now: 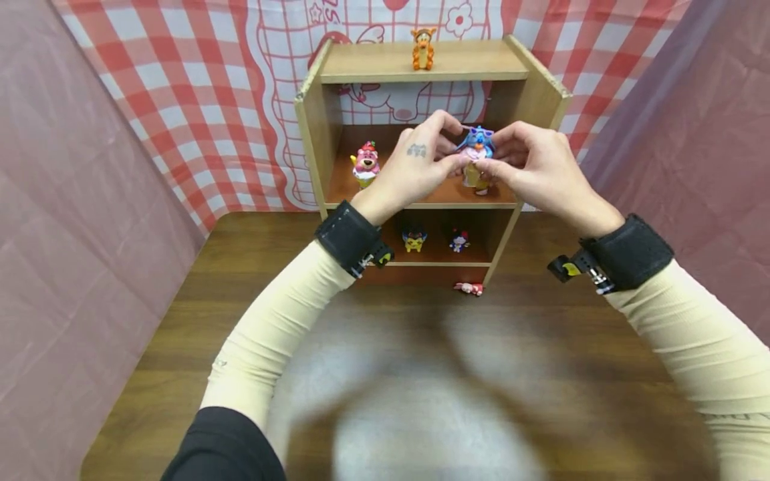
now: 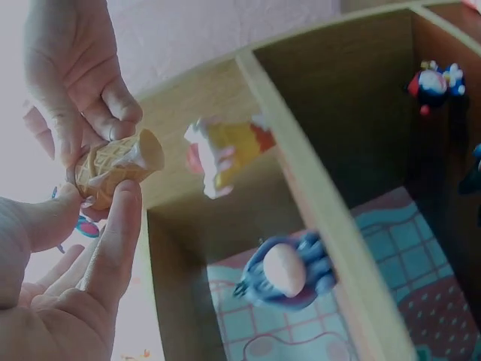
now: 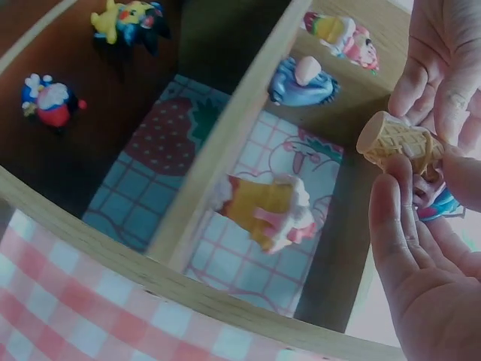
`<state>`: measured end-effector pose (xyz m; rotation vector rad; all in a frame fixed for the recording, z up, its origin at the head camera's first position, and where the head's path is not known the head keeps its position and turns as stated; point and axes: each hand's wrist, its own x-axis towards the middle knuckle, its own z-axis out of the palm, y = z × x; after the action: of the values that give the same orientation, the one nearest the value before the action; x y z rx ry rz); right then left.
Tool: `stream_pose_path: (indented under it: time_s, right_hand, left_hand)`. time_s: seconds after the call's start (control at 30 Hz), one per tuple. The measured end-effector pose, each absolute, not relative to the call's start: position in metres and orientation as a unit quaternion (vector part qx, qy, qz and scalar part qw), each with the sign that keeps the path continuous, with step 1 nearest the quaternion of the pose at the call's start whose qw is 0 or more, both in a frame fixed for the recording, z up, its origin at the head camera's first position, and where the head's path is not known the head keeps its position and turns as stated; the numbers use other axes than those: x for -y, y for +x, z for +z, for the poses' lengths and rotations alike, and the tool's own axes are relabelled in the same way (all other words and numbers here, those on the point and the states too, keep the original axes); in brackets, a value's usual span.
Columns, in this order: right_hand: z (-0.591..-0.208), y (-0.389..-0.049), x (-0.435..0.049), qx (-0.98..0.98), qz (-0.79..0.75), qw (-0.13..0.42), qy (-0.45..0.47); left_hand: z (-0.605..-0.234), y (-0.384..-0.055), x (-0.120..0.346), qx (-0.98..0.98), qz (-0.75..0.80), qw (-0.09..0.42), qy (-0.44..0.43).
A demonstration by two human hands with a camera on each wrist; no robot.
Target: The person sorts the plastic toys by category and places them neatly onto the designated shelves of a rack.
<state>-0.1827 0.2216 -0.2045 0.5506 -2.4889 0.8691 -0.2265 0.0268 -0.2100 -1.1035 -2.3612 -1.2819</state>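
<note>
Both hands hold a blue long-eared figurine (image 1: 479, 138) with purple glasses, in front of the shelf's upper compartment. My left hand (image 1: 421, 157) pinches it from the left between thumb and fingers. On the other side, my right hand (image 1: 541, 164) grips it with thumb and fingertips. The figurine's waffle-cone base (image 2: 120, 167) shows clearly in the left wrist view, with fingers of both hands around it. In the right wrist view the cone's base (image 3: 394, 143) points away from the hands, its flat end uncovered.
A wooden shelf (image 1: 415, 206) holds a pink bear figurine (image 1: 366, 162), a blue-grey figurine (image 2: 289, 271) and a yellow sundae-like figurine (image 3: 263, 210). An orange tiger figurine (image 1: 423, 50) sits on top. Below are yellow (image 1: 414, 240) and blue-red (image 1: 459, 241) figurines. A pink figurine (image 1: 469, 288) lies in front.
</note>
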Motion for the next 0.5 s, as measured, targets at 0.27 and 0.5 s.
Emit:
stream_pose_path:
  time_s: [0.27, 0.5]
  right_hand:
    - [-0.184, -0.192, -0.222, 0.911, 0.3, 0.218, 0.18]
    - [-0.172, -0.202, -0.219, 0.908, 0.32, 0.201, 0.181]
  left_hand:
    - [-0.185, -0.232, -0.03, 0.823, -0.434, 0.098, -0.352]
    - [-0.171, -0.239, -0.028, 0.83, -0.442, 0.088, -0.329]
